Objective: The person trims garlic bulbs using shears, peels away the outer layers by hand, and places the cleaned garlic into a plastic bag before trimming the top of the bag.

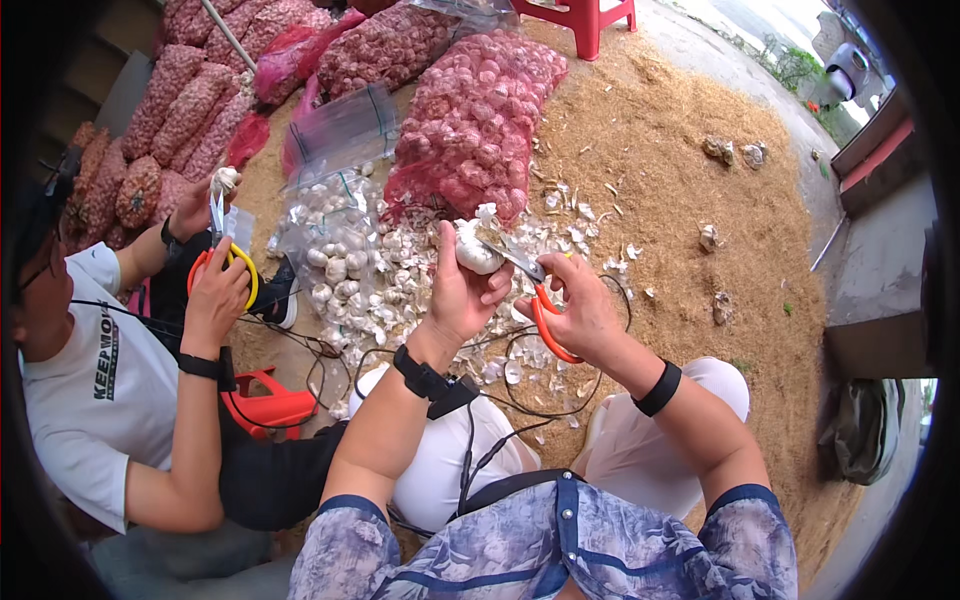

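Note:
A white garlic bulb (474,256) with papery skin rests in my left hand (459,290), its fingers and thumb closed around it. My right hand (578,310) grips scissors (548,322) with orange-red handles, and their metal blades reach to the bulb's right side. Whether the blades are fully closed is hard to make out. Below and left of my hands, a spread of loose garlic bulbs and peeled skins (400,275) covers the ground. Beside it lies a clear plastic bag (335,220) with white bulbs in and around it.
A pink mesh sack of garlic (480,110) lies ahead, with more sacks (165,110) stacked at the far left. Black cables (515,375) loop below my hands. At left, a co-worker (110,380) holds a bulb and yellow-and-red scissors. A red stool (590,22) stands at the back.

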`<state>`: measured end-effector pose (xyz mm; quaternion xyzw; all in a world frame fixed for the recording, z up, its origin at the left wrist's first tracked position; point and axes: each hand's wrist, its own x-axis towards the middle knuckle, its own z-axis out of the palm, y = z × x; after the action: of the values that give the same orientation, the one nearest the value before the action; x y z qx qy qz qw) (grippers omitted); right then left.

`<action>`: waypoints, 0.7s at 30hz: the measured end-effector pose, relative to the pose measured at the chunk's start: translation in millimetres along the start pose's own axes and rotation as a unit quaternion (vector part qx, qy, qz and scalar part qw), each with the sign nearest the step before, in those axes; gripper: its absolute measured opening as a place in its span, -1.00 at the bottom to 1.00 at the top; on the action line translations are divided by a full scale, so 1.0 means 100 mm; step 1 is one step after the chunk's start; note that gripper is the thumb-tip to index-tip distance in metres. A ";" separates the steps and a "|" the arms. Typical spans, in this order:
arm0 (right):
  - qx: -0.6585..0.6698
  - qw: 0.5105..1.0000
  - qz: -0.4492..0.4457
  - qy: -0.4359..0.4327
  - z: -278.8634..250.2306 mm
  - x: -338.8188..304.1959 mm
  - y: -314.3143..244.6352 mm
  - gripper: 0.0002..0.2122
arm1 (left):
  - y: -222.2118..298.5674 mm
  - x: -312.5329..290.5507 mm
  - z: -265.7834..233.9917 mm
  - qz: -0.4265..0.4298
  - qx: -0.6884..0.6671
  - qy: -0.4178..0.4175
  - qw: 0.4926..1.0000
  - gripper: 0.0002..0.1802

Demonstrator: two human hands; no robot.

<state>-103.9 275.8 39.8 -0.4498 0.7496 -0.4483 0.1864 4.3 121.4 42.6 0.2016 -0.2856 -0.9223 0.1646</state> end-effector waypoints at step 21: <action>0.366 0.914 0.175 0.002 -0.05 0.12 0.13 -0.53 | -0.03 0.07 -0.12 0.008 0.066 -0.005 0.998 -0.36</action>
<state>-120.4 270.7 33.0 -0.2110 0.6003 -0.6525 0.4115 3.7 115.4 30.1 0.2048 -0.3486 -0.9010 0.1569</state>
